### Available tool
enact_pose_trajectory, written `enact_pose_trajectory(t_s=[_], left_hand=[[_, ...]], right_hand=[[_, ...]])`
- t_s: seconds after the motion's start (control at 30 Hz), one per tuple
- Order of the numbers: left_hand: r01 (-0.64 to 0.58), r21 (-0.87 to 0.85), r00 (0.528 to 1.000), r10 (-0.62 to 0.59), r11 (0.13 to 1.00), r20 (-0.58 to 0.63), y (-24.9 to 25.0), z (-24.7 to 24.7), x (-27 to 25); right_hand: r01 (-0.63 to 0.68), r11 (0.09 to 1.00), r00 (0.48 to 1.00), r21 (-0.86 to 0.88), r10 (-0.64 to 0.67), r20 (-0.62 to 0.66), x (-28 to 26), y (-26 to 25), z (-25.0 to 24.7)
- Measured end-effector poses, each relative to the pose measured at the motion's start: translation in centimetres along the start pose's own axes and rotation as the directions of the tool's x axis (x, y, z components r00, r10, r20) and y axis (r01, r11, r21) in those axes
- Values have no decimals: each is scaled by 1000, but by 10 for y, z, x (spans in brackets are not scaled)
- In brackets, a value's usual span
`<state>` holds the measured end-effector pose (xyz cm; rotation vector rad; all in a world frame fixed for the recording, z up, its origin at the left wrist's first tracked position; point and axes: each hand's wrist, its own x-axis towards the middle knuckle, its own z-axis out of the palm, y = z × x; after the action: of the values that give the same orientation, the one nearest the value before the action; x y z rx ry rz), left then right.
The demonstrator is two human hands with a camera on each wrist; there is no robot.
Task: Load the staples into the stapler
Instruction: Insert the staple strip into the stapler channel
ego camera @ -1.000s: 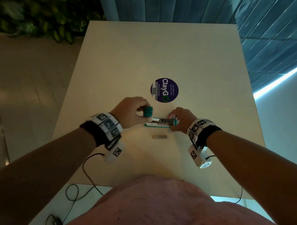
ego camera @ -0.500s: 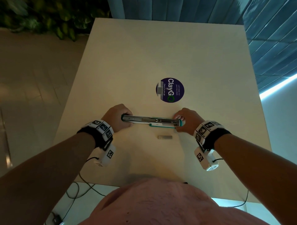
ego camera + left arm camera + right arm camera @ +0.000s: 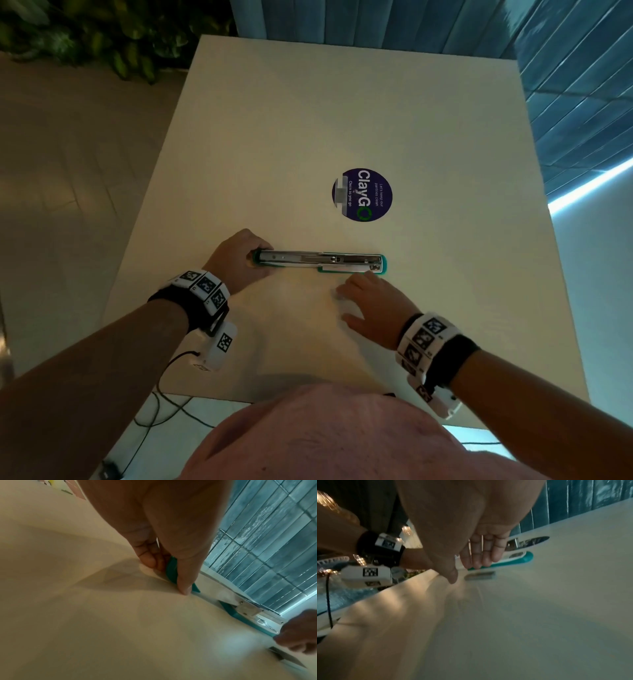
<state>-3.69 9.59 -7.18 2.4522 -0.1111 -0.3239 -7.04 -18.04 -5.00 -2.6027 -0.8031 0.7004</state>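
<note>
A teal stapler [image 3: 318,260] lies opened out flat on the pale table [image 3: 308,120], its metal magazine facing up. My left hand [image 3: 255,262] pinches the teal left end, thumb and fingers on either side of it [image 3: 171,573]. My right hand [image 3: 346,298] hovers just in front of the stapler's right half with its fingers [image 3: 477,555] stretched out and holding nothing. A short grey strip of staples [image 3: 480,575] lies on the table right under those fingers, beside the thumb. The hand hides it in the head view. The strip [image 3: 286,658] also shows at the left wrist view's lower right.
A round purple sticker [image 3: 362,194] sits on the table behind the stapler. Black cables [image 3: 164,411] hang over the near edge at the left. Plants [image 3: 102,34] stand beyond the far left corner, and blue panelling [image 3: 565,85] runs along the right.
The stapler's top was swung open to the left and now lies flat. My right hand let go of the stapler's right end and came back over the staple strip.
</note>
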Motion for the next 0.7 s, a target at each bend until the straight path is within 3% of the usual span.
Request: enact_pose_trajectory(t_s=[0.3,0.43,0.6,0.7], left_hand=[[-3,-59,1000,3,998,-6,-6,2,1],[-3,-83,1000,2,997,-15,-10,3,0],[4,-73,1000,-5,997,-13,-14,5,2],[-3,-84,1000,1,996,-22,-13,6,0]], right_hand=[[-125,982,987,139,137,-82,9,2,16],[-95,985,992,144,106,-70,8,1,9],[-19,985,969,172,60,-241,13,3,-23],[-50,987,963,151,88,-254,25,10,-40]])
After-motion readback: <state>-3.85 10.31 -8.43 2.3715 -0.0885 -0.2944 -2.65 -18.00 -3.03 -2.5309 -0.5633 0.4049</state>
